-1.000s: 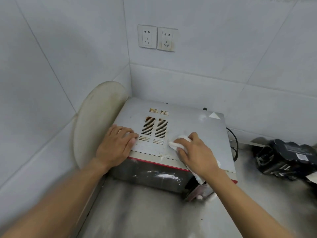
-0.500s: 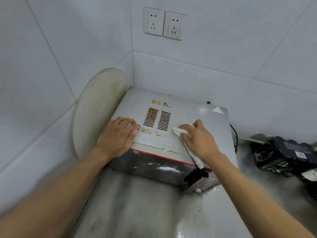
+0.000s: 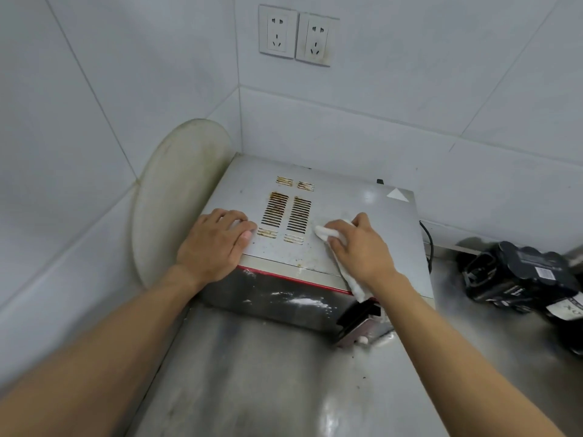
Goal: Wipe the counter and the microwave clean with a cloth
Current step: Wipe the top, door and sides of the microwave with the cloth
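A round pale board [image 3: 176,197] leans on the left wall just beside the microwave [image 3: 347,197], and my left hand [image 3: 214,244] stays flat on its front-left top corner, fingers straight and pressed together, steadying it. My right hand [image 3: 359,247], fingers curled round the bunched white cloth [image 3: 328,233], has slid it back from the front edge to just right of the rusty vent slots [image 3: 287,212], so I judge the top part wiped, with specks by the slots, white smears [image 3: 303,301] on the door and the steel counter [image 3: 252,373] left. Farther right, a black cord [image 3: 426,241] and a black pack [image 3: 520,275] crowd the counter.
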A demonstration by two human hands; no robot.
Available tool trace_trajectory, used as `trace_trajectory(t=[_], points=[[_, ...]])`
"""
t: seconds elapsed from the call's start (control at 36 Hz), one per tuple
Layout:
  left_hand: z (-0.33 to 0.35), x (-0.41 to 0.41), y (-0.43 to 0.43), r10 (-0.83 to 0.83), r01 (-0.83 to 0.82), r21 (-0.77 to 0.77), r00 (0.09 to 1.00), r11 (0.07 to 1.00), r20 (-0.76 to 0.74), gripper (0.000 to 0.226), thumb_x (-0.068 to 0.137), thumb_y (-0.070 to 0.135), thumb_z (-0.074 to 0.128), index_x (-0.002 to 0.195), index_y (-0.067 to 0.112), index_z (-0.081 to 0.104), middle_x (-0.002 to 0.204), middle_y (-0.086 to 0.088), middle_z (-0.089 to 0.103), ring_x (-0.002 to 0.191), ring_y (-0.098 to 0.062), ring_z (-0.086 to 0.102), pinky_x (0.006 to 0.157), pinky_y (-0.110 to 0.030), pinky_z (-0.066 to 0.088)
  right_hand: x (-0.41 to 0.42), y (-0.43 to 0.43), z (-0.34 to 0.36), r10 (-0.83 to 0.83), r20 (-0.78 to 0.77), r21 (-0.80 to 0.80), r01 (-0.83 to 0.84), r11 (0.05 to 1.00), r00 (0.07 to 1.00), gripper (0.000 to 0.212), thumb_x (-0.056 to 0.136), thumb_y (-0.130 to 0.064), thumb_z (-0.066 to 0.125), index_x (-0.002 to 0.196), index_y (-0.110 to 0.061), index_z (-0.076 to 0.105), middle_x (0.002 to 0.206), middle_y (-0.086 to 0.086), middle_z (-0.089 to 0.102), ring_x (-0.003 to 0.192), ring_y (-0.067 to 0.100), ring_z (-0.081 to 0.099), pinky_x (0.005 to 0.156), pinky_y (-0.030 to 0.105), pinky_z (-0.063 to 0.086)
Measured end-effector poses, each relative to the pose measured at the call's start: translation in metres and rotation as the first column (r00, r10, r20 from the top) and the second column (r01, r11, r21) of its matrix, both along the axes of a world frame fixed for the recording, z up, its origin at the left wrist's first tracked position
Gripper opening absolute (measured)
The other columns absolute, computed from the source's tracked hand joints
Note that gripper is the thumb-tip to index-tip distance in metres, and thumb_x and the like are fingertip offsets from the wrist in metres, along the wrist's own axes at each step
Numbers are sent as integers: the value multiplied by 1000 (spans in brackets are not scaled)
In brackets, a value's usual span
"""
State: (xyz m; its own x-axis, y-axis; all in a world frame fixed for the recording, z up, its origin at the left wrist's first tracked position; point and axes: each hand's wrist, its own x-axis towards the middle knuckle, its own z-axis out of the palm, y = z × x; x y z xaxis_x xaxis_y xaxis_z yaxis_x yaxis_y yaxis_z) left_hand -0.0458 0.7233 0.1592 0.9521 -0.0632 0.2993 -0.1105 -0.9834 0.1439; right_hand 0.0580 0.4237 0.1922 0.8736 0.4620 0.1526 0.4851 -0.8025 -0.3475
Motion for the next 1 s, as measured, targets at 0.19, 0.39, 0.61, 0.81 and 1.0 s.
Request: trace_trajectory(t=[0.19, 0.39, 0.61, 0.81, 1.0], points=[[1, -1, 0, 3, -3, 6, 1000, 1000, 9, 48, 108, 41, 26, 126, 22, 66, 128, -1, 62, 116, -24, 53, 92, -43, 48, -42, -3, 3, 284, -42, -39, -286, 958, 958, 31, 101, -42, 55, 132, -43, 59, 110, -2, 41, 81, 16, 54, 72, 29, 49], [2, -1, -1, 11, -11, -6, 1000, 1000, -4, 49, 108, 41, 25, 127, 22, 66, 129, 0, 61, 116, -24, 53, 94, -44, 48, -32, 15, 9, 211, -30, -56, -213, 976, 977, 32, 102, -39, 54, 133, -42, 60, 110, -2, 41, 83, 22, 59, 70, 31, 49], [0, -1, -1, 23, -23, 0, 1000, 1000, 7, 49, 108, 41, 24, 126, 22, 65, 130, 0, 60, 117, -24, 53, 94, -42, 48, -59, 7, 15, 402, -5, -146, -399, 905, 915, 28, 105, -38, 50, 132, -43, 60, 128, 7, 49, 92, 21, 60, 74, 28, 52], [0, -1, 0, 16, -16, 3, 1000, 1000, -2, 47, 108, 41, 25, 127, 23, 65, 130, 0, 60, 116, -23, 53, 94, -43, 49, -40, 23, 16, 206, 9, -87, -204, 975, 979, 30, 103, -32, 53, 130, -38, 63, 116, 3, 45, 86, 24, 60, 69, 32, 52], [1, -1, 0, 13, -13, 4, 1000, 1000, 19, 48, 107, 39, 26, 125, 21, 67, 127, -1, 62, 113, -26, 54, 90, -44, 50, -59, 2, 18, 378, -22, -161, -377, 912, 925, 27, 105, -36, 51, 129, -42, 62, 123, 6, 48, 92, 23, 60, 72, 30, 52]])
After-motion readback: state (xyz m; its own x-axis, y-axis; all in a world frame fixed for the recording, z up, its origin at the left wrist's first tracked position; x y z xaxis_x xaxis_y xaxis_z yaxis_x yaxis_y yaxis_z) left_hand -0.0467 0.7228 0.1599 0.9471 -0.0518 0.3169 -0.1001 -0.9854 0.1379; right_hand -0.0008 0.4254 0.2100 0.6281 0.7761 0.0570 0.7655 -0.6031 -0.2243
